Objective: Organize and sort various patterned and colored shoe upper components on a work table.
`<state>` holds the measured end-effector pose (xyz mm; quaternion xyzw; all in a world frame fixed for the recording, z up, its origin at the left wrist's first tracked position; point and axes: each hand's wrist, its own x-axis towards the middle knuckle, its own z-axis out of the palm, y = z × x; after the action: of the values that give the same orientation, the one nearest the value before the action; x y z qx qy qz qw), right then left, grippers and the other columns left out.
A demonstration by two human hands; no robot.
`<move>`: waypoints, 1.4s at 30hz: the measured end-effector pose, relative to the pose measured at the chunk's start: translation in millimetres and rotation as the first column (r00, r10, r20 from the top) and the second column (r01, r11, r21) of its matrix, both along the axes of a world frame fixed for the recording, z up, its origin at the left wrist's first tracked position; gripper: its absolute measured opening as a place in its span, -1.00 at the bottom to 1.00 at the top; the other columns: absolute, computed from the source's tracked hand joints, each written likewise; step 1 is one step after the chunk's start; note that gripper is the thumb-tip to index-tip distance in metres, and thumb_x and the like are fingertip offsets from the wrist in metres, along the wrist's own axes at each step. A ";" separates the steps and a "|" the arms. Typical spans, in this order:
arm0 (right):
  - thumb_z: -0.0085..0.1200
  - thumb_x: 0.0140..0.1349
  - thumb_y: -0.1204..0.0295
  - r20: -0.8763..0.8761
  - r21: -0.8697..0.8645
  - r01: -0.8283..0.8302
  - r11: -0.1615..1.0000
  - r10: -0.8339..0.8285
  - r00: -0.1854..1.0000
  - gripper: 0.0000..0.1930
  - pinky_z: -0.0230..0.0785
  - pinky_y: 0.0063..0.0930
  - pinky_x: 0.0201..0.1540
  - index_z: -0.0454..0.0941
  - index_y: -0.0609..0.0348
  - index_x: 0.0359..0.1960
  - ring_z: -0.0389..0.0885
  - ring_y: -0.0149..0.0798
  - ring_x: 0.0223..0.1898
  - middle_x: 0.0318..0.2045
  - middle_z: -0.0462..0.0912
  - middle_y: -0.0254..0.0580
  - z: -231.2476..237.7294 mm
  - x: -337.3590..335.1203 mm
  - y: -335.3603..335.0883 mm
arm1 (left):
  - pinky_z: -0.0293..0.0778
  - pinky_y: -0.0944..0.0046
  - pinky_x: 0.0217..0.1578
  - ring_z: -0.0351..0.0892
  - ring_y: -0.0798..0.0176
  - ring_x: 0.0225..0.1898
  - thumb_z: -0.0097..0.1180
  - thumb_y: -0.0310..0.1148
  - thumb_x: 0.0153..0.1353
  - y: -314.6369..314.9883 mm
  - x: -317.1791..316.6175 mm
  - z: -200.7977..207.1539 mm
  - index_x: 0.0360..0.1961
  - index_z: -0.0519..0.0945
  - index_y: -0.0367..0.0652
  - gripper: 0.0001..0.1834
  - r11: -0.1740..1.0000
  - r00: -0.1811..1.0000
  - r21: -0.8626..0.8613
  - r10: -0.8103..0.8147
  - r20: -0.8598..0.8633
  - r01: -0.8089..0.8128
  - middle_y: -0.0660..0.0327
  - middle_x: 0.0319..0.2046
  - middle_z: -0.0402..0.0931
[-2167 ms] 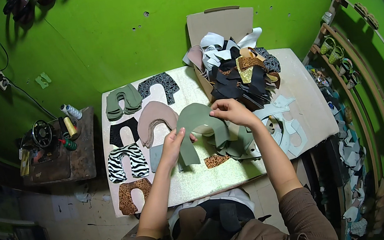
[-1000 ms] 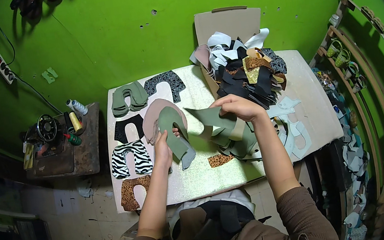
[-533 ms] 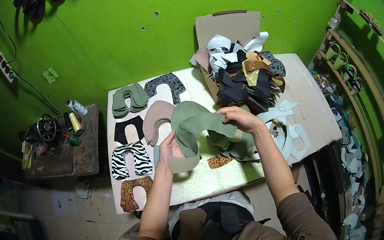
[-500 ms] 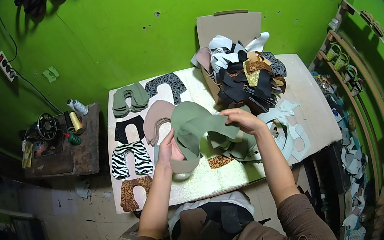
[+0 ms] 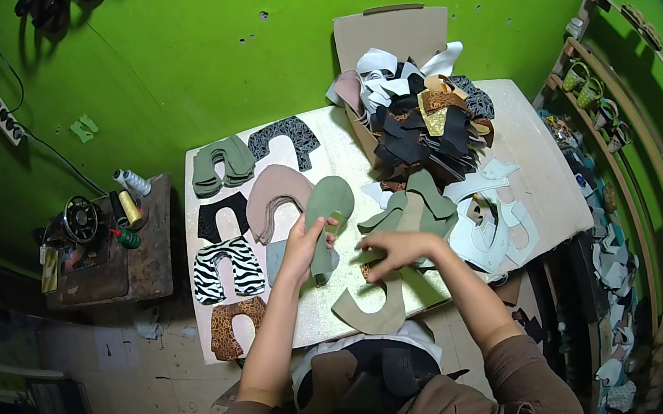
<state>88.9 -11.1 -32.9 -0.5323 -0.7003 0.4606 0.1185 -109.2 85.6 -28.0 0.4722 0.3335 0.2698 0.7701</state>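
My left hand (image 5: 301, 249) is closed around a green U-shaped material piece (image 5: 327, 197), raised over the middle of the table. To its right, my right hand (image 5: 397, 250) has its fingers spread and holds nothing. Below that hand, a drab olive-tan curved piece (image 5: 391, 315) shows at the table's near edge; whether it rests there or is in the air I cannot tell. Several green cut pieces (image 5: 429, 193) lie beyond my right hand. Left of the held piece is a stack of pinkish-beige U-shaped pieces (image 5: 273, 183), with a grey piece (image 5: 276, 263) partly behind my left hand.
Along the table's left are green (image 5: 216, 155), dark patterned (image 5: 306, 136), black (image 5: 212, 203), zebra-striped (image 5: 208, 279) and leopard-print pieces (image 5: 224, 317). A cardboard box (image 5: 391, 31) heaped with scraps stands behind; pale cutouts (image 5: 485, 246) lie right. A sewing machine (image 5: 82, 221) sits far left.
My right hand has let go of the green material and opened, moving slightly left and nearer me. The left hand keeps one green piece; a curved olive-tan piece is now separate near the front edge.
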 end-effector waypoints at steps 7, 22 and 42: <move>0.25 -0.20 0.10 0.404 0.336 -0.083 0.938 -0.064 0.912 -0.44 0.20 -0.21 0.01 0.44 0.07 -0.14 0.26 -0.02 0.03 -0.09 0.36 -0.11 -54.7 -43.4 -60.4 | 0.37 0.49 -0.49 0.37 0.48 -0.50 -0.20 -0.36 0.29 -7.9 -9.8 -5.3 -0.06 0.35 -0.20 -0.75 1.000 0.999 -0.017 0.025 -0.031 -0.026 0.26 -0.34 0.44; 0.07 0.05 0.17 0.149 0.239 0.167 0.956 -0.207 0.967 -0.73 0.11 -0.30 -0.08 0.55 0.13 -0.41 0.37 -0.21 -0.17 -0.35 0.49 -0.21 -75.4 -75.1 -55.7 | 0.40 0.47 -0.45 0.40 0.44 -0.45 -0.24 -0.36 0.31 -21.2 -7.6 -26.2 -0.12 0.37 -0.23 -0.78 0.989 0.994 -0.098 0.107 -0.010 -0.107 0.21 -0.35 0.44; -0.13 0.26 0.24 -0.558 -0.819 -0.387 0.424 -0.745 0.366 -0.75 0.35 -0.57 -0.46 0.38 0.16 -0.23 0.28 -0.53 -0.65 -0.62 0.30 -0.44 -0.6 45.7 24.5 | 0.36 0.43 -0.21 0.41 0.43 -0.27 -0.09 -0.26 0.26 -63.3 43.2 -5.7 0.05 0.30 -0.25 -0.61 0.890 0.988 0.454 0.025 -0.150 0.046 0.26 -0.20 0.41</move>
<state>134.6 13.4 -33.5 -0.2498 -0.0731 0.9336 0.2463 -65.9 22.3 -33.7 0.6605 0.3158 0.2997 0.6117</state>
